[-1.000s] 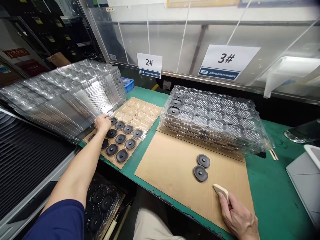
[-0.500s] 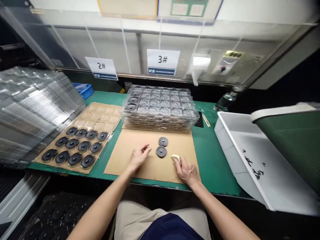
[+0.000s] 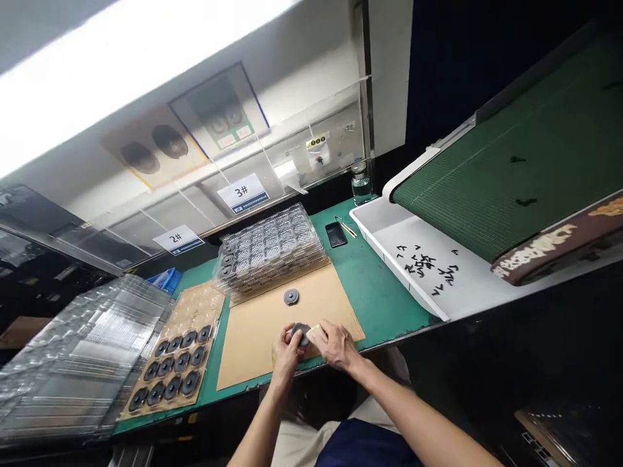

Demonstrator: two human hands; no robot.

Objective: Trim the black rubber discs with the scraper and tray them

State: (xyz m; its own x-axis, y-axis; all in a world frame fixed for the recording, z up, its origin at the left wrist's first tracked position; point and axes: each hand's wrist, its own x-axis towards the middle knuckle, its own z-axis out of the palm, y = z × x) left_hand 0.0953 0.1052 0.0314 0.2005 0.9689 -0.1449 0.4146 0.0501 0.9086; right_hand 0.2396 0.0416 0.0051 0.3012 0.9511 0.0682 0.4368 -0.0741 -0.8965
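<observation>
My left hand (image 3: 286, 350) grips a dark grey round disc (image 3: 300, 333) with a raised centre, holding it up over the cardboard sheet (image 3: 248, 350). My right hand (image 3: 335, 344) is closed on a small cream-coloured pad (image 3: 315, 332), its end against or very close to the disc's right edge. What the pad is made of, I cannot tell. A second grey disc (image 3: 291, 296) lies flat on the cardboard, beyond both hands.
Left of the cardboard, a clear blister tray (image 3: 195, 311) holds rows of discs; stacked trays (image 3: 121, 350) lean beside it. More trays (image 3: 272, 240) stand behind. At right, a white bin (image 3: 389, 259) with small black bits sits under a green conveyor (image 3: 487, 175).
My left hand has picked up the nearer disc from the cardboard. My right hand has brought the cream pad over to it. The view has turned right and tilted.
</observation>
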